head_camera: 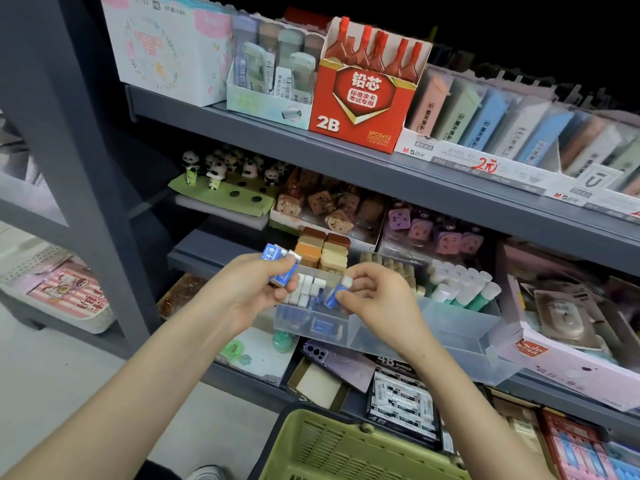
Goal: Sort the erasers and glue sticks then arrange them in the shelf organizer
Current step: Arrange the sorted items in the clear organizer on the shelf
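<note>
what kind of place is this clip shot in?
Most likely a stationery shop: grey shelves packed with display boxes such as the red 2B lead box, a 2元 price label, and a green basket below.

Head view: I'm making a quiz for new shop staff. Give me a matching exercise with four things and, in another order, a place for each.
1. 2B box
2. pandas
3. glue sticks
4. basket

a. lowest in view
b. on the top shelf
c. on a green card
d. right of the erasers

Pairs: 1-b; 2-c; 3-d; 4-a
</note>
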### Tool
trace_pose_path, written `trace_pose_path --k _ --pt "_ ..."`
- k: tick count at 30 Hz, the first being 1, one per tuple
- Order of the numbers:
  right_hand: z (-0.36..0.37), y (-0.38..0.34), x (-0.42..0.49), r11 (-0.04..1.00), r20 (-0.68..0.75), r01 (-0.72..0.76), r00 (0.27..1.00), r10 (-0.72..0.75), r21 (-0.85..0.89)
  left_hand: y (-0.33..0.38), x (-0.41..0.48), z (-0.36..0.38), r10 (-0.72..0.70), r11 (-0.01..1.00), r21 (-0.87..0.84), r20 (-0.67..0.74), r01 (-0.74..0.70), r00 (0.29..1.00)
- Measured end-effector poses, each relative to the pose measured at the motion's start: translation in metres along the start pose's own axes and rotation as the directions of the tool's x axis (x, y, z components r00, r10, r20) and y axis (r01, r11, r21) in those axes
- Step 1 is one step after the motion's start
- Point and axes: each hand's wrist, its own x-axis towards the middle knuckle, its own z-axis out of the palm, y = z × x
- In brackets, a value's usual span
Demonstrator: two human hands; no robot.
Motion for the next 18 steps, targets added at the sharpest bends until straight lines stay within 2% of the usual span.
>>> trace_pose_path --k 3,6,15,18 --pt "0.006 0.003 0.004 0.998 0.064 0.025 0.998 -0.021 -0.054 0.000 0.002 -0.008 0.019 0.997 0.079 -0.053 -0.014 0.998" --pt "0.013 0.005 0.011 0.989 0.071 0.062 0.996 -0.053 -0.131 -0.001 0.003 -0.011 -0.007 0.996 0.087 -0.060 0.012 0.998" --pt "0.028 -0.001 0.028 0.920 0.134 0.014 0.990 0.042 -0.391 -0.002 0.004 -0.007 -0.067 0.995 0.078 -0.036 0.069 0.997" --pt "0.031 -0.007 0.031 0.902 0.146 -0.004 0.986 0.074 -0.431 -0.002 0.003 -0.007 -0.065 0.995 0.079 -0.032 0.068 0.997"
